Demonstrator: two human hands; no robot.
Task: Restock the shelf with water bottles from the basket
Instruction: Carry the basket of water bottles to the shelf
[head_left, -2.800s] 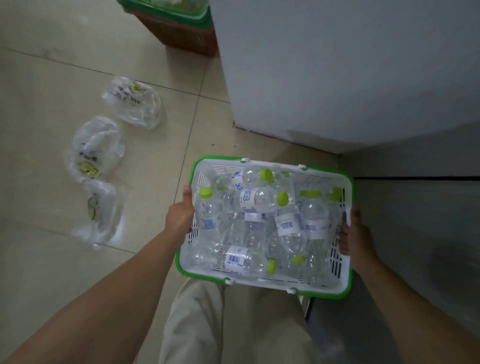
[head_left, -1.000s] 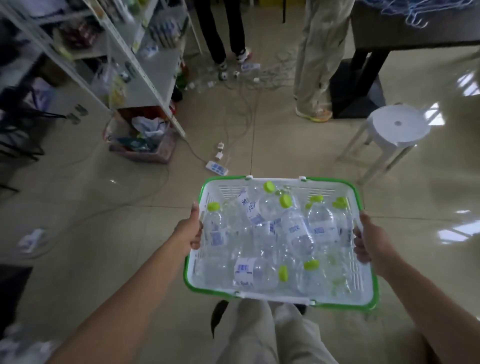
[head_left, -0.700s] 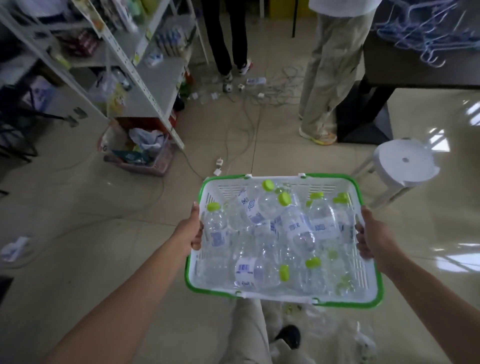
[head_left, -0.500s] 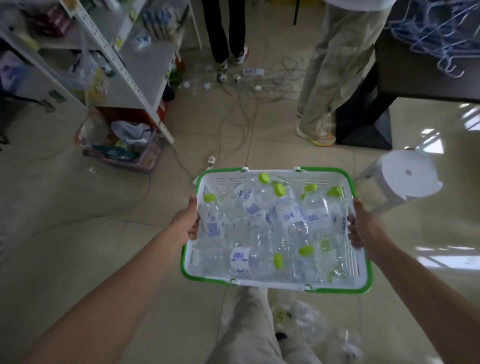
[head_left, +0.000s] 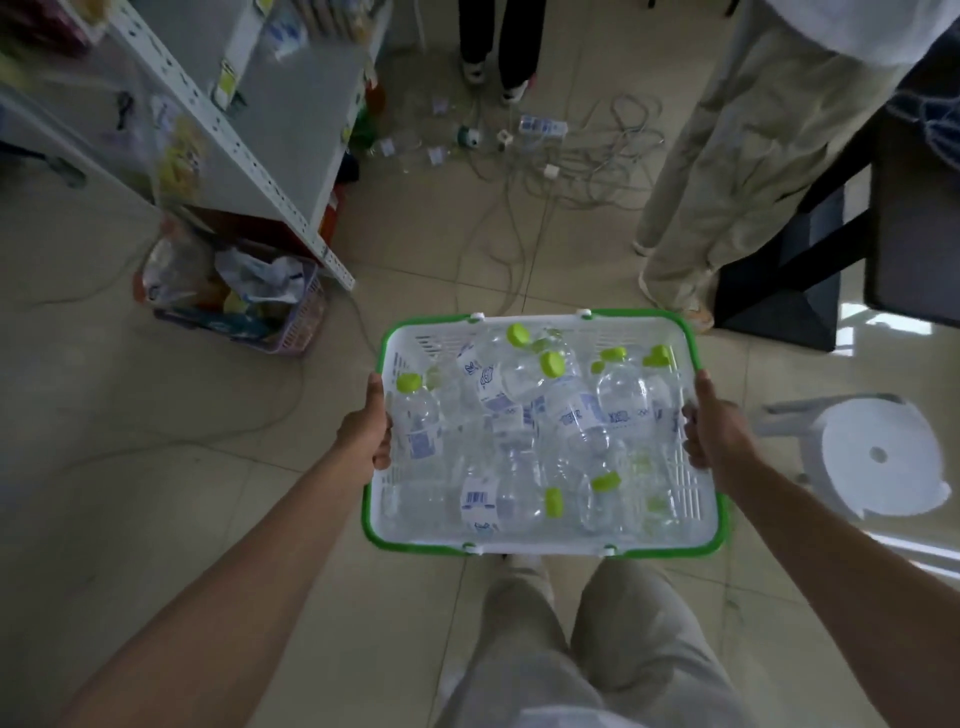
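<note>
While crossing to the shelf (head_left: 291, 119) at far left, carry the basket (head_left: 540, 546) level and close to the body, left hand (head_left: 363, 431) curled over its left rim and right hand (head_left: 714, 431) curled over its right rim as now, stepping round the cables (head_left: 587, 171) sprawled on the floor ahead and clear of the white stool (head_left: 878, 457) at right. Set the basket down beside the shelf before reaching in, to spare either hand the whole load. Find the water bottles (head_left: 524, 395) heaped loose inside the basket, directly between the two hands, green caps pointing every way.
</note>
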